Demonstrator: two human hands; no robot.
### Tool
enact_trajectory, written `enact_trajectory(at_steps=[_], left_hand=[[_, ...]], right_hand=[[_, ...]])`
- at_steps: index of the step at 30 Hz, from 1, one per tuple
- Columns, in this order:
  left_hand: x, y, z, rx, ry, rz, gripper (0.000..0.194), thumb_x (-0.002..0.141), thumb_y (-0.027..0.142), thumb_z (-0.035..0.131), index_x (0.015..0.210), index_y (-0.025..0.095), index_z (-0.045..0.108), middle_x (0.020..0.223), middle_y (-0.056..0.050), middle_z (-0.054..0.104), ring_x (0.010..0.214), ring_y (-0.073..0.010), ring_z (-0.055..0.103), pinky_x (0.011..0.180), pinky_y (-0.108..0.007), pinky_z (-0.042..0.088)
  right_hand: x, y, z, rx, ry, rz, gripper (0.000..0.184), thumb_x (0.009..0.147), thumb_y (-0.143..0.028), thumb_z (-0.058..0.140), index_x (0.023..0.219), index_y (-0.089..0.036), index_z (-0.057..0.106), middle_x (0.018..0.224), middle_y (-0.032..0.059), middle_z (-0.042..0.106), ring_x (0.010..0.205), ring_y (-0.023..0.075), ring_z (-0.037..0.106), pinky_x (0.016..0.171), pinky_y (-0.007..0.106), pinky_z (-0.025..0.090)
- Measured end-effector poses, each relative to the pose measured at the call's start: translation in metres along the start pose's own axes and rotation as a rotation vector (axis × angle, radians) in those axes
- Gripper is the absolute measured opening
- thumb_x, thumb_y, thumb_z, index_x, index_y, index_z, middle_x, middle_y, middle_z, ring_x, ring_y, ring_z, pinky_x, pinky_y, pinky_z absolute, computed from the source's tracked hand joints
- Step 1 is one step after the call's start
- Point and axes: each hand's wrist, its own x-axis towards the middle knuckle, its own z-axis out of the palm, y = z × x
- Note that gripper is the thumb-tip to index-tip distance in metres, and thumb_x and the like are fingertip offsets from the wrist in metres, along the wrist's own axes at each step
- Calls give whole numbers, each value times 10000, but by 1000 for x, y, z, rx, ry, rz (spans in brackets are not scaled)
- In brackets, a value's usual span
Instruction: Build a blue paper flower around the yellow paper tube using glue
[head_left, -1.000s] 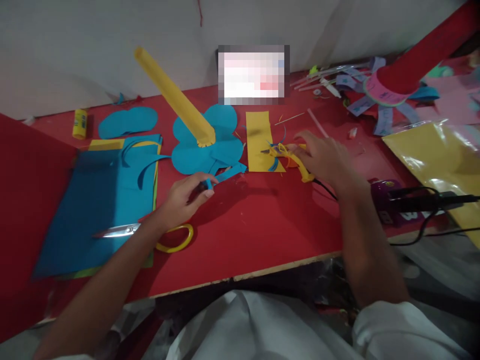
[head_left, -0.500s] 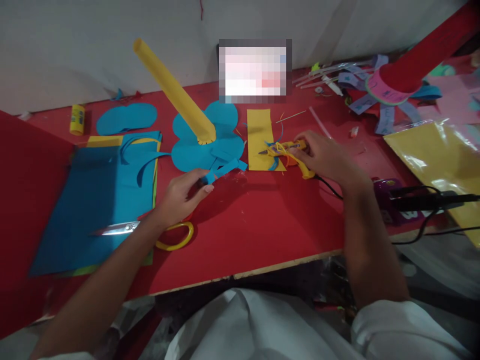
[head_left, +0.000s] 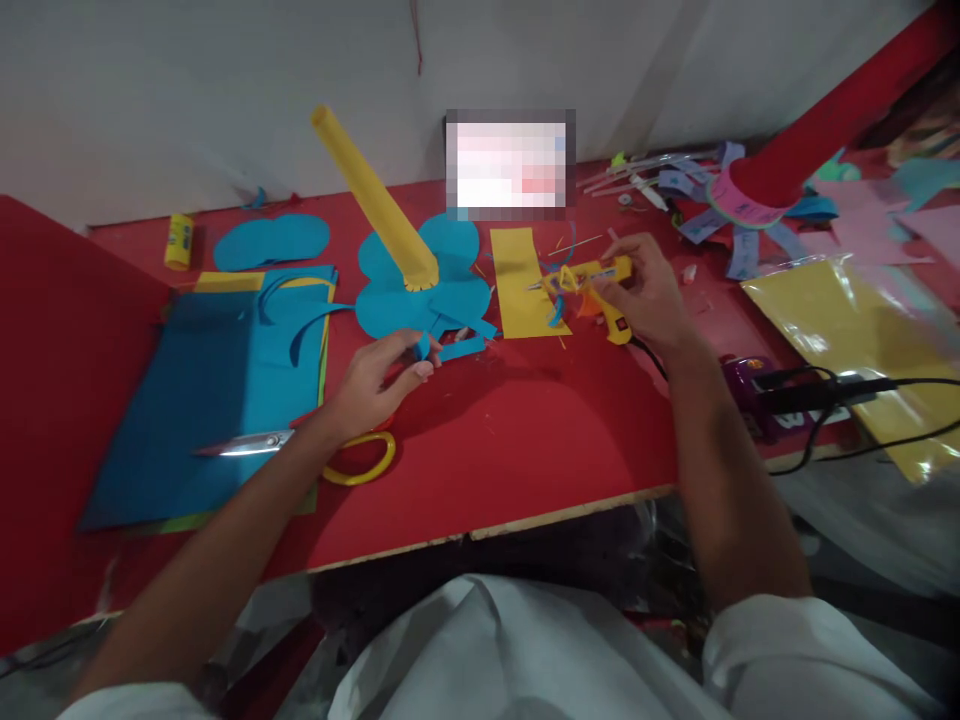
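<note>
"What do the hands grasp?"

"The left hand [head_left: 375,386] has a small blue paper piece [head_left: 423,346] at its fingertips — pinched, as far as the dim view shows. The right hand [head_left: 649,292] is closed round a yellow glue gun [head_left: 611,270], its nozzle over a yellow paper rectangle [head_left: 514,278]."

"And around them?"

"Beyond the left fingers, a yellow paper cone [head_left: 371,200] stands tilted on a blue petal-shaped paper base [head_left: 382,303]. Yellow-handled metal scissors [head_left: 384,462] lie partly under the left forearm, blades over blue paper sheets [head_left: 176,400]."

"Where's the room?"

"Between the forearms — red tabletop [head_left: 510,440] spreads down to its pale front edge."
</note>
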Motion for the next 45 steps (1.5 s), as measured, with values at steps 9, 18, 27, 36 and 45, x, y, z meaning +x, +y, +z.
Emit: enact_trajectory(at_steps=[9, 18, 27, 36, 45], left_hand=[[1, 3, 0, 37, -55, -58, 421, 1037, 577, 543, 973, 175, 651, 923, -69, 722, 808, -172, 668, 750, -291, 525], [3, -1, 0, 115, -176, -25, 462, 1043, 610, 509, 1098, 192, 698, 947, -68, 727, 814, -183, 662, 731, -291, 520], [7, -3, 0, 99, 264, 79, 341, 1089, 481, 494, 1121, 204, 691, 1038, -85, 707, 941, -191, 663, 789, -316, 525], [45, 24, 9, 329, 112, 129, 448, 1062, 486, 552, 1436, 243, 592, 1376, -111, 634, 988, -191, 644, 872, -327, 562], [69, 30, 19, 396, 128, 98, 430, 1064, 571, 508, 1047, 208, 737, 1029, -75, 723, 944, -208, 674, 841, -324, 534]], right_hand=[[11, 6, 6, -110, 353, -230, 489, 811, -685, 780, 942, -301, 507, 862, -2, 469, 694, 175, 437, 612, 338, 418], [-2, -10, 55, -141, 151, -270, 343, 908, -567, 716, 951, -270, 551, 850, -8, 484, 674, 153, 432, 580, 323, 414], [-19, -23, 60, -402, 200, -454, 289, 912, -465, 783, 1019, -279, 590, 958, 36, 646, 842, 209, 638, 759, 380, 580], [-35, -36, 75, -604, 86, -876, 254, 986, -353, 729, 1172, -268, 579, 1052, 70, 724, 960, 222, 739, 767, 337, 618], [-40, -41, 79, -618, -28, -921, 195, 955, -320, 766, 1105, -332, 642, 1019, 37, 713, 856, 177, 707, 789, 336, 626]])
